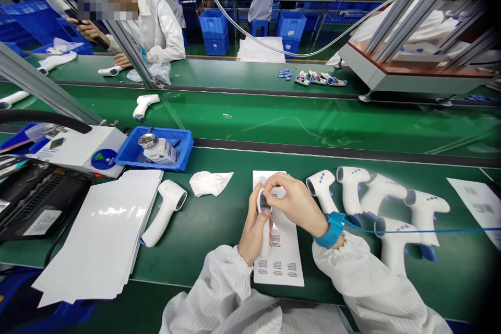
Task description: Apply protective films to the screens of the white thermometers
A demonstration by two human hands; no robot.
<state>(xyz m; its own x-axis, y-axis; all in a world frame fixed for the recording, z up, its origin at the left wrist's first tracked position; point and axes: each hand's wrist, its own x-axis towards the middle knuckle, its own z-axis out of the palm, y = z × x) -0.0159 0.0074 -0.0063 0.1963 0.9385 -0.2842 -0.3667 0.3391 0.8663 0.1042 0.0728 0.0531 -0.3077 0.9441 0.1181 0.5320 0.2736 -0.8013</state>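
Observation:
My left hand (252, 235) is wrapped round a white infrared thermometer (265, 248), held upright with its dark screen end at the top. My right hand (293, 201) is closed in a pinch against that end; anything between the fingertips is too small to make out. A blue wrist strap (331, 229) with a cord circles my right wrist. Under both hands lies a white sheet of printed labels (278, 276). Another thermometer (164, 214) lies to the left, near a crumpled white wipe (210, 183). Several more thermometers (395, 240) rest at the right.
A blue tray (183, 154) holds a metal-topped bottle (160, 151). At the left are a stack of white paper (102, 224) and a white box-shaped device (86, 148). Beyond runs a green conveyor belt (250, 120) carrying a thermometer (145, 106). A co-worker (156, 21) sits across it.

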